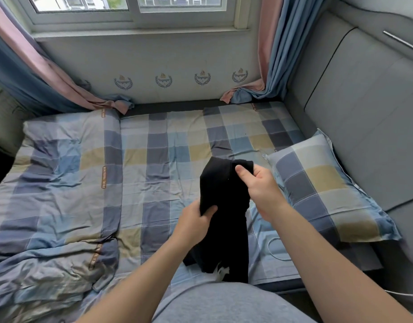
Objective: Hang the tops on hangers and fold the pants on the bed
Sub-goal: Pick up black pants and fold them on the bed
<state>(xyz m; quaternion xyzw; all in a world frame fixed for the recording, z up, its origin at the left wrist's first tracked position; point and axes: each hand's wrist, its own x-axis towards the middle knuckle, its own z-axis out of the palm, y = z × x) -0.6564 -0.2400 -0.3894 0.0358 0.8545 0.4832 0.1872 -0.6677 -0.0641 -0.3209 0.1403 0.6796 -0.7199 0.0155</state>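
Head view, and off to the far left of the left hand a rumpled checked quilt (56, 183) lies heaped along that side of the bed (168, 159). Coming in now to the left hand (194, 223): it grips the near left edge of a black garment (221, 217), thumb pressed across the front of the cloth, fingers tucked out of sight behind it. The garment stretches between the two hands, lifted off the sheet at the top, its lower end bunched on the bed just below the left wrist, close to the person's body. Top or pants? Cannot tell from this fold. A small white strip (220, 272) pokes out at its bottom hem. Up at the far corner of the cloth, the right hand (259, 185) pinches it, thumb on top, fingers curled round the edge. Below the right forearm a thin white cord (270, 249) loops on the sheet. Just to the right of the right hand sits a checked pillow (322, 187), and past that, furthest right, the grey padded headboard (364, 101) stands against it.
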